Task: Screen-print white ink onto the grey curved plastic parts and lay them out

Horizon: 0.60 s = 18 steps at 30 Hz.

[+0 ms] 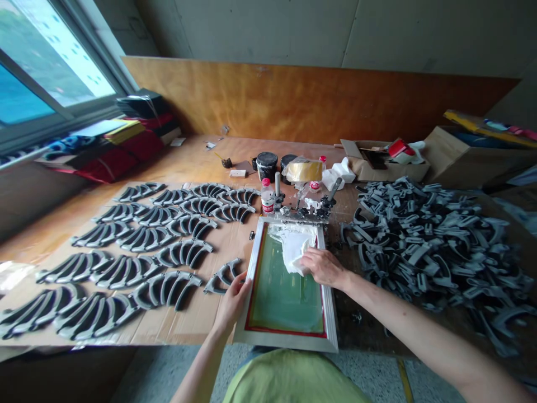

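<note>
A screen printing frame (286, 340) with a silvery rim and a green mesh (272, 291) edged in red lies in front of me. My left hand (238, 292) grips its left rim, thumb on top and the other fingers partly hidden. In my right hand (322, 265) is a crumpled white wipe (294, 246), pressed against the upper part of the mesh. Behind the frame's far edge stands a metal hinge clamp (308, 214) with two upright posts. Just left of my left hand sits a grey curved plastic part (222, 275).
Rows of grey curved parts (146, 238) cover cardboard at the left. A loose heap of similar parts (423, 240) lies at the right. Black tubs (267, 167), a red-capped bottle (267, 198) and a tape roll (305, 171) stand behind the clamp. Cardboard boxes (457, 159) sit back right.
</note>
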Motion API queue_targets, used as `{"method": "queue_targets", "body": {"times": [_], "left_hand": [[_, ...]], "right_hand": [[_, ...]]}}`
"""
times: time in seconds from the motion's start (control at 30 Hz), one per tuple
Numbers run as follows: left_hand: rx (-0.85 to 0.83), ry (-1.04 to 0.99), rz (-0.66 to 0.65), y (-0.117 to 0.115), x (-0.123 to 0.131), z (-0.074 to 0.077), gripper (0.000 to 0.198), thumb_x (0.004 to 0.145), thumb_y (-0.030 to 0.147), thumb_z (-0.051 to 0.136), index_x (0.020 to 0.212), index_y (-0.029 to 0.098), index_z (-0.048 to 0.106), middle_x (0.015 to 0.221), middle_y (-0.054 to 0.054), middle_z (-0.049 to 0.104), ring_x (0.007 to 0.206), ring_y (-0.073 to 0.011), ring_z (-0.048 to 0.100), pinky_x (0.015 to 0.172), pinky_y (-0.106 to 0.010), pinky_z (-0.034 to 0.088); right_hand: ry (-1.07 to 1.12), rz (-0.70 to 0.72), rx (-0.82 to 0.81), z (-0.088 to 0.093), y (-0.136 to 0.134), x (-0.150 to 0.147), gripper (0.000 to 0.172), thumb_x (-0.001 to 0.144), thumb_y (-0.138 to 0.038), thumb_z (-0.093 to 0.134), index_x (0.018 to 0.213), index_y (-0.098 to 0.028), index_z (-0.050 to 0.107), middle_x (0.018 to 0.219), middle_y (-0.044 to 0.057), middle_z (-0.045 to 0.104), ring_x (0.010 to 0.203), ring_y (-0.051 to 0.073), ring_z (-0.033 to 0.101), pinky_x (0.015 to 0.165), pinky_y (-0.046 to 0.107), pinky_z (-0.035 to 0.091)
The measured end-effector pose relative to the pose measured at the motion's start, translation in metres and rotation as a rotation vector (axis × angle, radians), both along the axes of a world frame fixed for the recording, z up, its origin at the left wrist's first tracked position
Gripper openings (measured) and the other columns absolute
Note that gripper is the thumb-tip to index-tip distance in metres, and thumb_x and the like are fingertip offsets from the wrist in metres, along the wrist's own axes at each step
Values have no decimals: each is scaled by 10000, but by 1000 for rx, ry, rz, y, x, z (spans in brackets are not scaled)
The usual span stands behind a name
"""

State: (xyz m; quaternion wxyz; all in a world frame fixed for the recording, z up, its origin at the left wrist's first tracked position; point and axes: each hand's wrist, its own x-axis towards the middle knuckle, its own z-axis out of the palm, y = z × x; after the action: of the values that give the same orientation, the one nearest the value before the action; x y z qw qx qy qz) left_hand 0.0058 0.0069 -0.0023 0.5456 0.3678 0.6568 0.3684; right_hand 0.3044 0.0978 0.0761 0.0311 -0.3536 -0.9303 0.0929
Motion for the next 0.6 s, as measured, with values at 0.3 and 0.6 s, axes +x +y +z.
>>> {"method": "queue_targets", "body": {"times": [0.3, 0.6], "left_hand": [[-1, -22, 60, 0, 2, 8, 635, 680, 625, 699, 1134, 182, 671, 751, -25, 693, 695, -215, 646, 619, -282, 490], [-32, -103, 37, -2, 7, 41, 673, 717, 607, 693, 1221, 170, 604, 771, -18, 691, 669, -182, 641, 592, -260, 499]], "right_hand": [[151, -101, 124, -18, 5, -11, 307, 836, -17, 459, 950, -174, 697, 920, 78, 676, 915, 217, 554, 782, 307, 443], [254, -151, 17, 9, 37, -2, 302, 858, -158, 650, 1140, -260, 678, 910, 23, 662, 853, 173, 600, 748, 258, 448]]}}
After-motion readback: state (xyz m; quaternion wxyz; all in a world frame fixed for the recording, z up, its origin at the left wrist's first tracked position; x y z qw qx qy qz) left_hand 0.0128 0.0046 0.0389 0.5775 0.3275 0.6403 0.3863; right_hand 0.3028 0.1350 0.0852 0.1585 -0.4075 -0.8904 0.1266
